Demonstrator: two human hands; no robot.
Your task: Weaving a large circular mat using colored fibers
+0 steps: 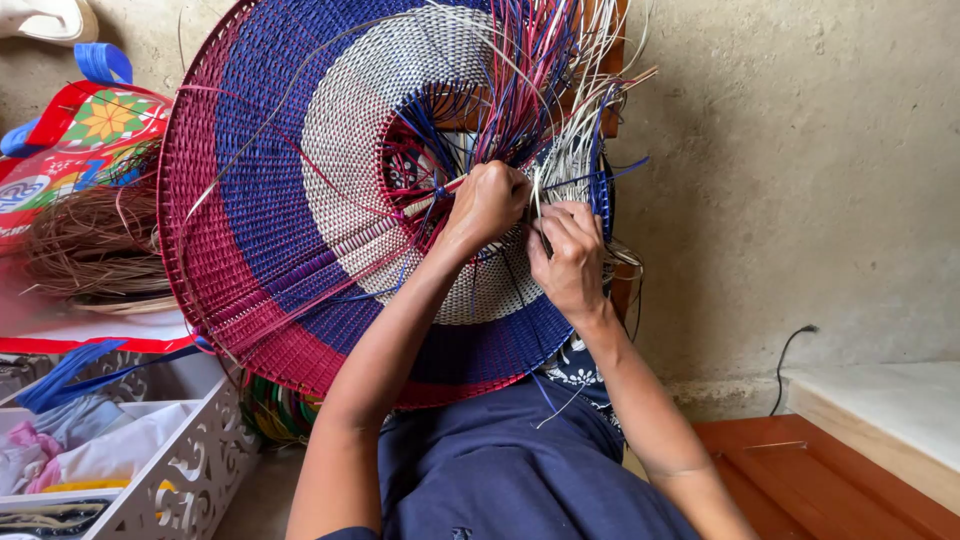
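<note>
Rough plaster wall (800, 150), red wooden floor (800, 470), black cable (785, 365).

Loose strands (560, 60) crowd twelve o'clock above both hands. A white crate (180, 455) blocks eight o'clock; three o'clock, toward the wall (800, 180), lies open

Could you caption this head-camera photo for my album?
Both hands, left hand and right hand, work loose strands into a large round woven panel of red, blue and white bands.
</note>
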